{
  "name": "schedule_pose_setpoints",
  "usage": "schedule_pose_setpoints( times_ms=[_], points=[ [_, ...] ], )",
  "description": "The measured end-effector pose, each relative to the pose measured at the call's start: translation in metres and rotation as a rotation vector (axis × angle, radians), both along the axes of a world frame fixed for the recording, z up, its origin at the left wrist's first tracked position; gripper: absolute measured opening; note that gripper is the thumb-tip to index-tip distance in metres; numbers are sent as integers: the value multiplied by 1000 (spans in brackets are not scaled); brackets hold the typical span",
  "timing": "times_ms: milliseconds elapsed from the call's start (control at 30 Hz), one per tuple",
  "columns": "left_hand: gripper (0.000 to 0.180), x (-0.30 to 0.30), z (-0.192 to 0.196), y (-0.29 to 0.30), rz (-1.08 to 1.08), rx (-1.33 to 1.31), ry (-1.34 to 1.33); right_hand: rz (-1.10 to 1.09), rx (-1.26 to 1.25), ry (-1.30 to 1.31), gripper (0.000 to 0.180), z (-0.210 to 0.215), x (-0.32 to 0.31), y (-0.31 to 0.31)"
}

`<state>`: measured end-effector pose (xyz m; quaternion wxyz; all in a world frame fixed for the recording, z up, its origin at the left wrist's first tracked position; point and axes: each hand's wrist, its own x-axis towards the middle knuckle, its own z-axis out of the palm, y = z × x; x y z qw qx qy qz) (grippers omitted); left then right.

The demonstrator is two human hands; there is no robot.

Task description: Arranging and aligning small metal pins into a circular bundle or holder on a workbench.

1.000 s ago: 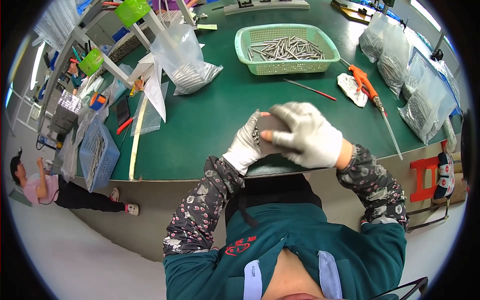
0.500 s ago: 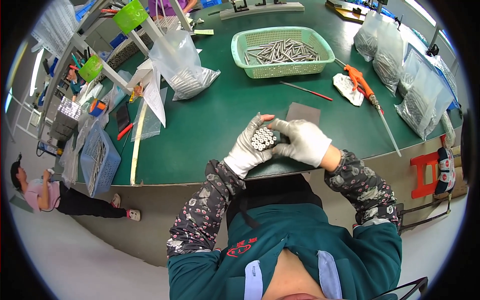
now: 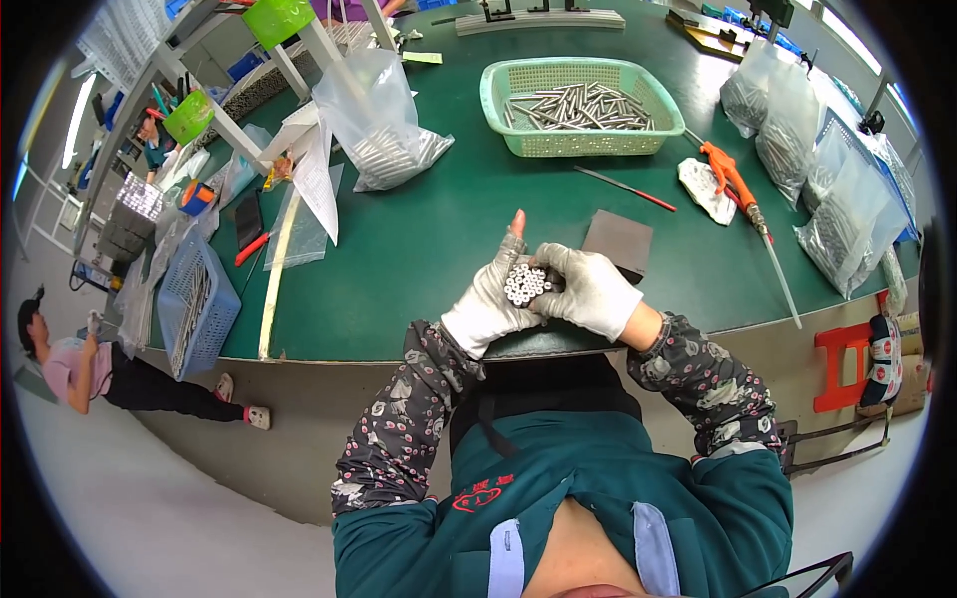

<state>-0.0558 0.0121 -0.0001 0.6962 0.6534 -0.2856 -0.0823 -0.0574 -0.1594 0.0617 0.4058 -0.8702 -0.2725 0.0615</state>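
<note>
A bundle of small metal tubes [image 3: 524, 285] points its round, hollow-looking ends up at me above the table's front edge. My left hand [image 3: 488, 307], in a white glove with a bare thumb tip, is wrapped round the bundle with the thumb raised. From the other side my right hand [image 3: 595, 293], also gloved, closes on the same bundle; its fingertips are partly hidden behind the tubes. Just beyond the right hand a flat dark grey block [image 3: 618, 241] lies on the green table [image 3: 419, 269].
Farther back stands a pale green basket [image 3: 588, 147] of loose metal tubes. A red-handled file [image 3: 638, 192], an orange air gun [image 3: 730, 176] and a white cloth [image 3: 706, 191] lie to the right. Bags of parts [image 3: 384, 149] flank both sides. A blue basket [image 3: 214, 319] sits left; a person [image 3: 90, 359] stands beyond.
My right hand has drawn in closer against the bundle, and the left thumb now points up, away from the right hand. The view has shifted slightly.
</note>
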Motion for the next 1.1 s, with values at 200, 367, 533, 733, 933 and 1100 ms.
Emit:
schedule_pose_setpoints(
  times_ms=[200,367,533,733,933,1100],
  points=[
    [114,-1,-2,0,-2,-37,-30,-3,30,34,43,-1,2,3],
    [114,-2,2,-6,-47,-159,54,2,88,38,43,-7,6,1],
    [113,-3,2,-11,-21,-273,177,4,152,77,43,-5,3,3],
    [109,-2,5,-14,30,-224,178,-3,98,142,45,3,1,2],
    [106,-3,8,-14,25,-173,165,-3,186,155,43,-7,1,-3],
    [107,-4,7,-12,6,-165,134,-12,178,114,35,-5,-1,-2]
  ],
)
